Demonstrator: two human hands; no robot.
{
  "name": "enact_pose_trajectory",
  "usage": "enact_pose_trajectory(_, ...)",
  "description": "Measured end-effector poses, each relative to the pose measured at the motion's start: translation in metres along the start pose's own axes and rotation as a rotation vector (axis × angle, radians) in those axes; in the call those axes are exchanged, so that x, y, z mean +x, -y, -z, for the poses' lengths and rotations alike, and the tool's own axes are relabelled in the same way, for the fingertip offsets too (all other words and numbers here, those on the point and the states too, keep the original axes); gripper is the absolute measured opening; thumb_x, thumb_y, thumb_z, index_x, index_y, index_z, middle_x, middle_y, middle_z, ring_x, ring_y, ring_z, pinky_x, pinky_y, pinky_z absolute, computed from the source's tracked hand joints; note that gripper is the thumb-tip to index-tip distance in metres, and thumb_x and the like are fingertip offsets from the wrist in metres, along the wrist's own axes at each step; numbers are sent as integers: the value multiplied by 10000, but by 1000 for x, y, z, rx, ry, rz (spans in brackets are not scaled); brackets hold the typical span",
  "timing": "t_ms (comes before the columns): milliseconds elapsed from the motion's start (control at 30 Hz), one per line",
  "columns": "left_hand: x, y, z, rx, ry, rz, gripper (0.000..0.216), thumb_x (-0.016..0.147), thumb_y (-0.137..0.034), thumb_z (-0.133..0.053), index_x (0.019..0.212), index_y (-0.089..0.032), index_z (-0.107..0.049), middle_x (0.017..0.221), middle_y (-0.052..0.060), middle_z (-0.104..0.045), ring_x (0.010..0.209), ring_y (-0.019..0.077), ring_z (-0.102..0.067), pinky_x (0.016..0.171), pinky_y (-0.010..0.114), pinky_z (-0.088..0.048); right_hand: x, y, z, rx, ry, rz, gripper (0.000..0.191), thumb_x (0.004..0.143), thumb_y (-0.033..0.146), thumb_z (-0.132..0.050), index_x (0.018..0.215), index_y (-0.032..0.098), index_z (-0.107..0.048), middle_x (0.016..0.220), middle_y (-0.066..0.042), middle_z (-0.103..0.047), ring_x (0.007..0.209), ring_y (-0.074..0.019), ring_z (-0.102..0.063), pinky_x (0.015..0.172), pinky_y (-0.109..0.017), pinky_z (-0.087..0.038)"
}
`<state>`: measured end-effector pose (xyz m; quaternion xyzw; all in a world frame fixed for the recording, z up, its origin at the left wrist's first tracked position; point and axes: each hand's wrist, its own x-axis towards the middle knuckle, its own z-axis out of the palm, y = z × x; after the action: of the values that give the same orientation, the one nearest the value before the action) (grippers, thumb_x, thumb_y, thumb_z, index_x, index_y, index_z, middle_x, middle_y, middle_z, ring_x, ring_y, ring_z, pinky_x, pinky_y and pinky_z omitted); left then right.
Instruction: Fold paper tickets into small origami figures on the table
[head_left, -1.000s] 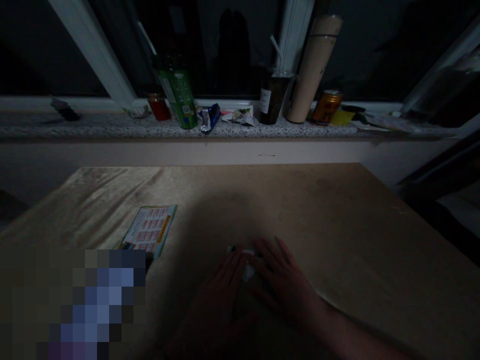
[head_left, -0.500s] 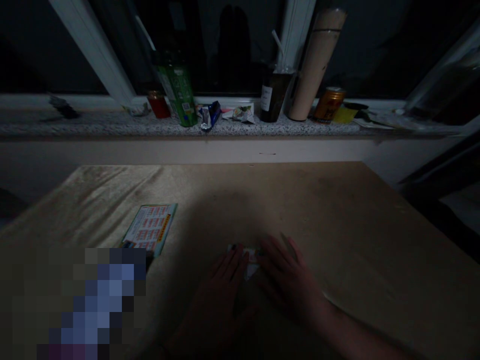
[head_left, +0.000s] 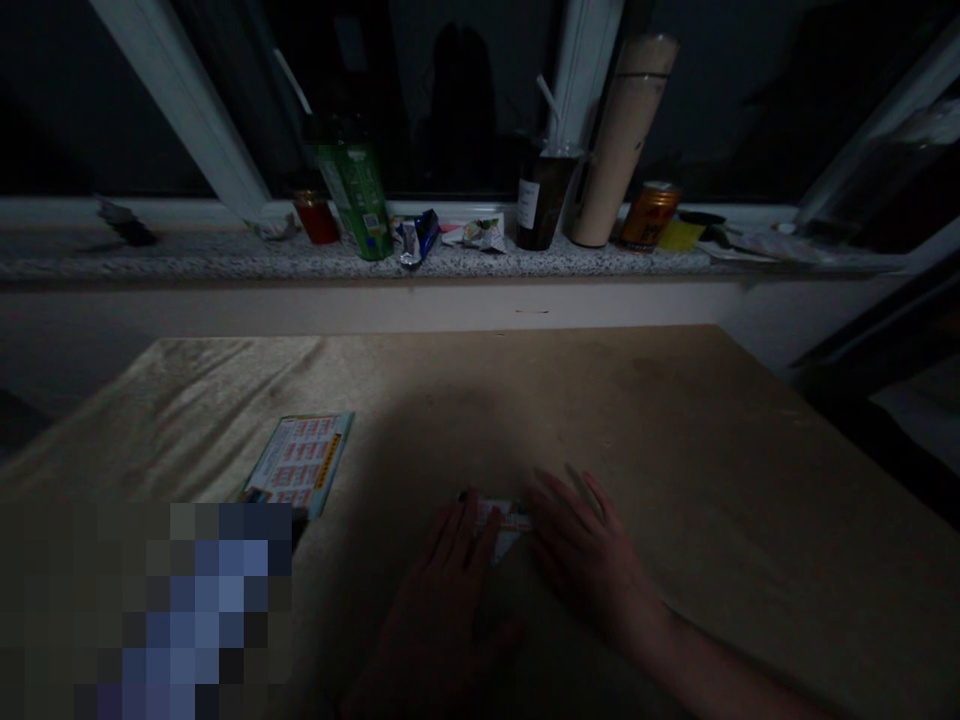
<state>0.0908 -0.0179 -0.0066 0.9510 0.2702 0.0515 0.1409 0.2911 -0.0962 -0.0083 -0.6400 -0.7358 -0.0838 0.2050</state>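
The scene is very dark. My left hand [head_left: 442,590] lies flat on the tan table [head_left: 675,430], fingers stretched forward over a small pale piece of paper [head_left: 504,522]. My right hand [head_left: 589,555] rests flat beside it, fingers spread, its fingertips touching the paper's right side. Most of the paper is hidden under the two hands. A printed calendar card [head_left: 300,462] lies on the table to the left of my hands.
Behind the table runs a stone window sill [head_left: 187,255] holding a green bottle [head_left: 352,195], a red jar [head_left: 315,215], wrappers [head_left: 414,235], a dark cup with a straw [head_left: 541,195], a tall beige tube [head_left: 615,140] and a gold can [head_left: 649,213]. A blurred patch covers the lower left.
My right hand has slid a little to the right, baring more of the paper between the hands. The left hand has hardly moved.
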Motion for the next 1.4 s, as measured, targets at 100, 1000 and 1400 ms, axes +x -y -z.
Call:
enact_pose_trajectory(100,0,-1,0,25,-11,12,885,781,-591,-570,1471,-266,-122,1536,108,-87,1360,369,-178,1018,529,-337,1,0,-1,-11,28,14,265,910,180,-458,1099,227,-638,1247,-29,-600,1269,-243,-422,1097,-539,-238)
enact_pose_trajectory(1000,25,21,7,-12,-246,159,443,929,-343,-434,1319,-135,-406,1493,139,-239,1373,285,-179,1084,499,-230,22,-15,-14,304,134,-62,357,826,260,-578,1183,242,-581,1313,-82,-513,1234,-242,-417,1026,-469,-287)
enact_pose_trajectory(1400,25,9,20,-552,-191,257,249,859,-242,-525,1105,-219,-550,1077,32,-655,959,202,-631,849,353,-504,21,-15,-11,507,-6,-120,391,762,190,-624,1133,221,-503,1077,-69,-641,1038,-222,-583,1037,-499,-278)
